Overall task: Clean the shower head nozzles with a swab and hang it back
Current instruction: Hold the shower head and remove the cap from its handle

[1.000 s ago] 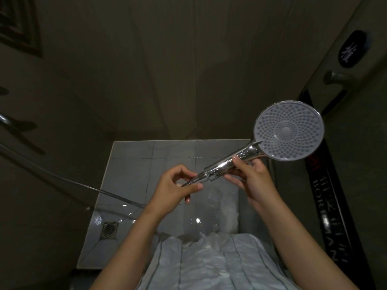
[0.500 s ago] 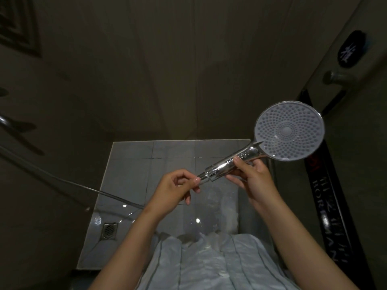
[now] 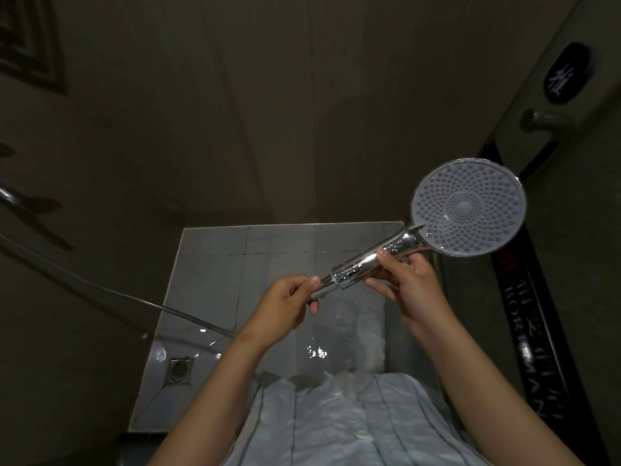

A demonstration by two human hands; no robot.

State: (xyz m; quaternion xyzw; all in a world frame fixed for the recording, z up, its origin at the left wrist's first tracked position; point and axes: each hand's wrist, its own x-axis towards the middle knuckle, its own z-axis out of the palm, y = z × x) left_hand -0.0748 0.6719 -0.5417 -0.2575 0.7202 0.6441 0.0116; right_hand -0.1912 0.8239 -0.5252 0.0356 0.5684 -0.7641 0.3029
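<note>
— Where was the shower head (image 3: 468, 206)?
— Right of centre, nozzle face toward the camera; the right hand (image 3: 410, 287) curled round its chrome handle (image 3: 366, 264).
— And the left hand (image 3: 285, 307)?
— At centre frame, pinching the hose (image 3: 100, 287) end at the handle's base.

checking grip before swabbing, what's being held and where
The shower head: right hand grips the chrome handle mid-length, left hand pinches the hose connector at its base.
</note>
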